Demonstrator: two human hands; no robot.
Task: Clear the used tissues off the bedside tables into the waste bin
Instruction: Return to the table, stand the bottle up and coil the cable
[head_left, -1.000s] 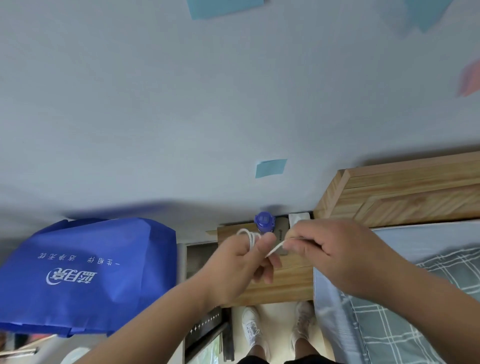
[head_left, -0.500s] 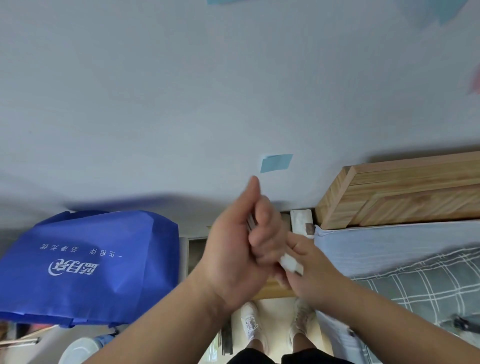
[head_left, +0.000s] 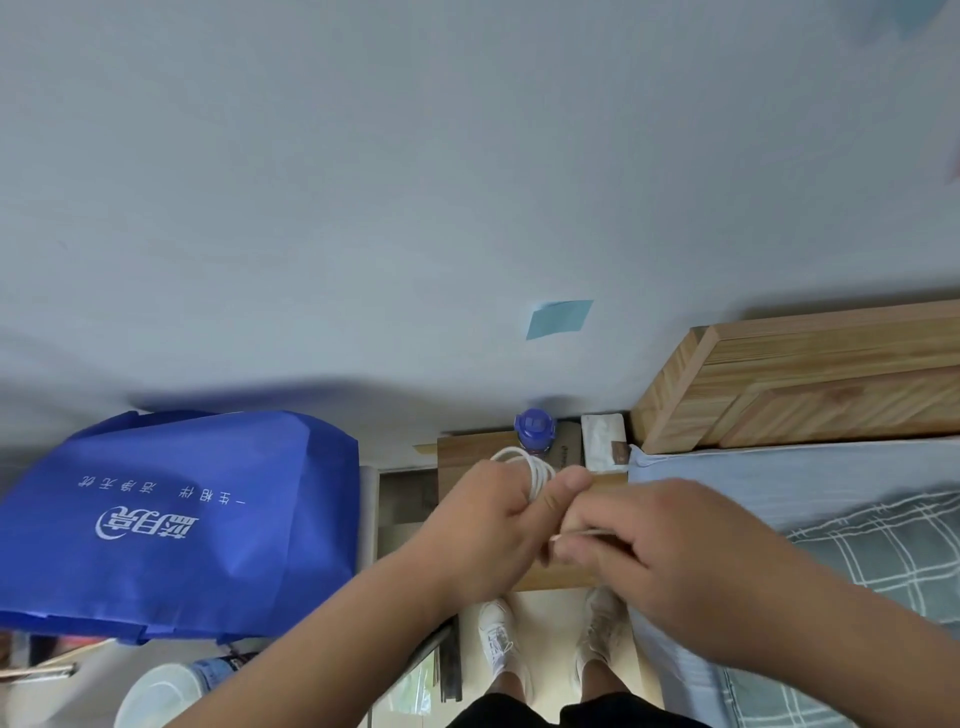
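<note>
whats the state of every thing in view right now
left hand: grips thin white cable
thin white cable: looped round left fingers
right hand: pinches the cable's loose end
blue-capped plastic bottle: upright, capped, on wooden bedside table
white tissue: lying on that table, untouched
blue fabric bag: creased, left of the table

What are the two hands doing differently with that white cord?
The left hand has the white cord looped in a coil round its fingers, while the right hand only pinches a single thin strand of it. The left hand is above the bedside table; the right hand lies more toward the bed. Both hands are curled on the same cord and held close together.
</note>
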